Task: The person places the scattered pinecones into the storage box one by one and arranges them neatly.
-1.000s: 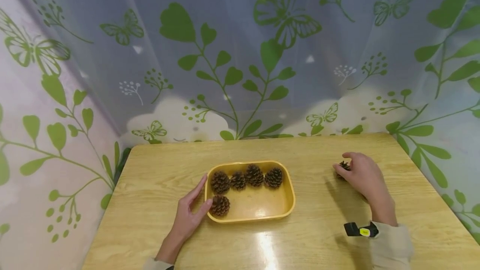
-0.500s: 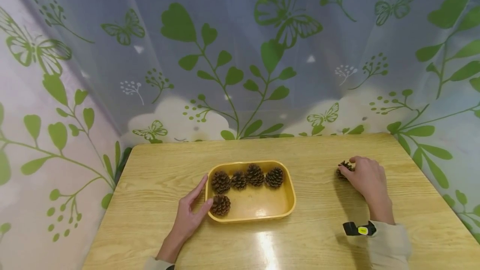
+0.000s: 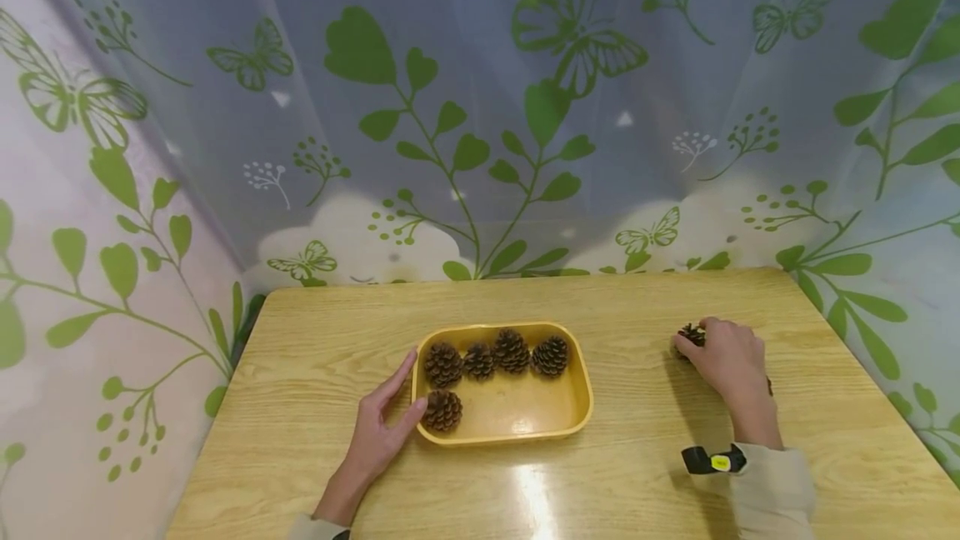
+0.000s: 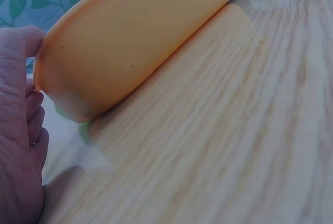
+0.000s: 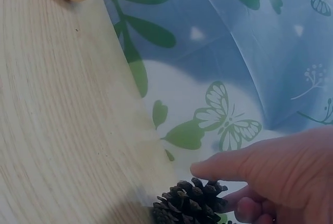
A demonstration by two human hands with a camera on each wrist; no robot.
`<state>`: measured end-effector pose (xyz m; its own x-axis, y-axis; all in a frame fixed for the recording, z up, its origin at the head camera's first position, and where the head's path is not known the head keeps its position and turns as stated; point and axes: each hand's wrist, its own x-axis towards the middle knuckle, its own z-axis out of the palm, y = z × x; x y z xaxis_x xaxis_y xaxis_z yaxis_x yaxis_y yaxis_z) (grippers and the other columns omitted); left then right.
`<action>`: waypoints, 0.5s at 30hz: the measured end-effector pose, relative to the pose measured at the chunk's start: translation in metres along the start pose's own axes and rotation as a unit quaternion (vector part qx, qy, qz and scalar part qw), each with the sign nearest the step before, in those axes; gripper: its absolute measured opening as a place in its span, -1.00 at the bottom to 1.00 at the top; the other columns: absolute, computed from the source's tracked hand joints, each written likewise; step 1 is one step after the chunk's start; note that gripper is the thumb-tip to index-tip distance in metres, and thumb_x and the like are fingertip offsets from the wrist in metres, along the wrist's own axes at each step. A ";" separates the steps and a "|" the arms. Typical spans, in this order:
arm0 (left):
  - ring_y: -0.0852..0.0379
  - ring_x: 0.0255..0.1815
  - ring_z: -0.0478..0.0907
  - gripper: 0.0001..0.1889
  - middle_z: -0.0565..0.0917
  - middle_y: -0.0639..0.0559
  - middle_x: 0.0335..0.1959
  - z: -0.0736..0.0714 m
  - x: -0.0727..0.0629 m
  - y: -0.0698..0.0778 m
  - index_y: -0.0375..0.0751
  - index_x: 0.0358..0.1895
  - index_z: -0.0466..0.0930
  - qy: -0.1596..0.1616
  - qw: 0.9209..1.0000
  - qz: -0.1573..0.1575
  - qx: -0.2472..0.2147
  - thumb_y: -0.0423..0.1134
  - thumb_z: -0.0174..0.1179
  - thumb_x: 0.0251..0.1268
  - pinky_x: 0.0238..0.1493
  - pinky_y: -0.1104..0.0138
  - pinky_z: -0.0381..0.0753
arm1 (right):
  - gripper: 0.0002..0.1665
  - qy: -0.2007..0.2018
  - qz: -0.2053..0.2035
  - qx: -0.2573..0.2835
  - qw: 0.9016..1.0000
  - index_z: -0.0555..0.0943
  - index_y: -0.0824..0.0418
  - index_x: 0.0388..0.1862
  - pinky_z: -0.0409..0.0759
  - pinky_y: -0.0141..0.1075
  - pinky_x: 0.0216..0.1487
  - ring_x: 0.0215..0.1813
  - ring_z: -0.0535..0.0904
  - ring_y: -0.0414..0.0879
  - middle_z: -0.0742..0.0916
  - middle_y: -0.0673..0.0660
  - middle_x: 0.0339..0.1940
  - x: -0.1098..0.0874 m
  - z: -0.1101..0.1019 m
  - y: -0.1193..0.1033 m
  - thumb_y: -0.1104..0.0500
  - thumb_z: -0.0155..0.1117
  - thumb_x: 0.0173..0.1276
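Note:
A yellow plastic tray [image 3: 517, 438] stands on the wooden table with several brown pine cones [image 3: 512, 352] inside, most along its far side and one [image 3: 442, 411] in the near left corner. My left hand [image 3: 375, 423] rests against the tray's left end, thumb and forefinger spread along the rim; in the left wrist view the hand [image 4: 18, 130] is at the tray's outer wall [image 4: 130, 37]. Off to the right, my right hand [image 3: 731, 361] pinches another pine cone [image 3: 690, 334] between thumb and fingers. The right wrist view shows that cone [image 5: 187, 203] under the thumb.
A small dark object [image 3: 769, 387] peeks out beside the right wrist, mostly hidden by it. Beyond the table's [image 3: 337, 323] far edge hangs a blue and white curtain [image 3: 480, 190] with green leaves and butterflies. Bare tabletop lies between the tray and the right hand.
My right hand's thumb and fingers have closed in around the pine cone at the right, and the wrist has shifted slightly left. The left hand and tray stay in place.

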<state>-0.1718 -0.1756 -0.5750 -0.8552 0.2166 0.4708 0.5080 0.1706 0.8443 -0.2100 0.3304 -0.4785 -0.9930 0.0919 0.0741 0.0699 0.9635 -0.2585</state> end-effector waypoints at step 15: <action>0.02 0.61 0.25 -0.33 0.33 -0.25 0.58 0.000 0.000 0.002 -0.25 0.61 0.26 0.000 1.000 -0.005 0.004 -0.45 0.21 0.47 0.59 0.41 0.19 | -0.57 -0.013 0.002 0.004 1.000 0.66 0.34 -0.35 0.49 -0.04 -0.49 -0.51 0.55 0.12 0.69 0.25 -0.51 -0.001 0.001 -0.004 -0.04 0.44 0.40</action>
<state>-0.1710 -0.1751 -0.5728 -0.8605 0.2146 0.4620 0.4998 0.1805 0.8471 -0.2097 0.3261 -0.4789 -0.9948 0.0896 0.0485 0.0735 0.9608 -0.2672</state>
